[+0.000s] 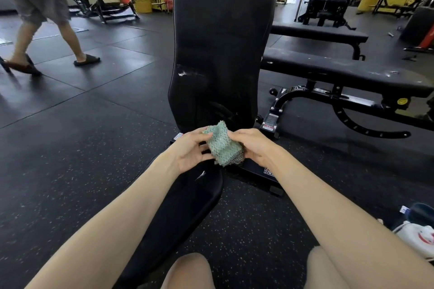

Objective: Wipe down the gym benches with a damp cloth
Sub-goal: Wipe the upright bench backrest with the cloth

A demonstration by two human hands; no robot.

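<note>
A bunched green cloth (pixel 222 145) sits between both hands, just above the gap where the seat meets the backrest. My left hand (pixel 191 151) pinches its left edge and my right hand (pixel 252 145) grips its right side. The black bench backrest (pixel 220 37) stands upright straight ahead, with a white scuff on its lower left. Its black seat pad (pixel 185 209) runs toward me under my left forearm.
Two flat black benches (pixel 340 70) lie to the right, the nearer one with a black frame and wheels. A person in sandals (pixel 37 19) walks at the far left. A white bag (pixel 418 237) lies on the floor at the right edge. Rubber flooring spreads left.
</note>
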